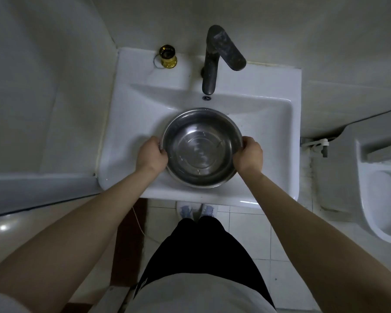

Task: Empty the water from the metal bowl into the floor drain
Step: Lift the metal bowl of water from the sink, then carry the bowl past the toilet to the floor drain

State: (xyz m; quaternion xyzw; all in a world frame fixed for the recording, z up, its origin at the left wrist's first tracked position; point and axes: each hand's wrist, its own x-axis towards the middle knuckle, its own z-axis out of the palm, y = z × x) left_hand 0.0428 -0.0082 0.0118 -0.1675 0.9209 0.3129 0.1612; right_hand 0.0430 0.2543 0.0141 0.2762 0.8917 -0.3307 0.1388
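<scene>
While both bare forearms reach forward over the white sink [127, 123], one metal bowl [202, 147] sits low in the basin, held at its rim from two sides. The left hand [151, 154] is curled closed on the bowl's left rim, thumb over the lip and fingers under it; the right hand [248, 155] is closed the same way on the right rim. So each grip is wrapped tight around the bowl's edge, with no gap showing between fingers and metal. The bowl stands roughly level, mouth up; its inside shines and shows faint ripples, though how much water it holds is hard to tell.

One dark faucet [215, 62] rises behind the basin, its spout ending just above the far rim of the bowl but apart from it. One small gold cup [168, 56] stands on the sink's back ledge, to the left of the faucet and well apart from the bowl. One toilet [384, 188] sits to the right, near the sink's right edge.

The bowl's near rim lies close to the sink's front edge. Bare basin shows on both sides of the bowl, outside the hands. Below the front edge, pale floor tiles [246, 224] lie open around two shoes [196, 211], with a narrow strip of floor between sink and toilet.
</scene>
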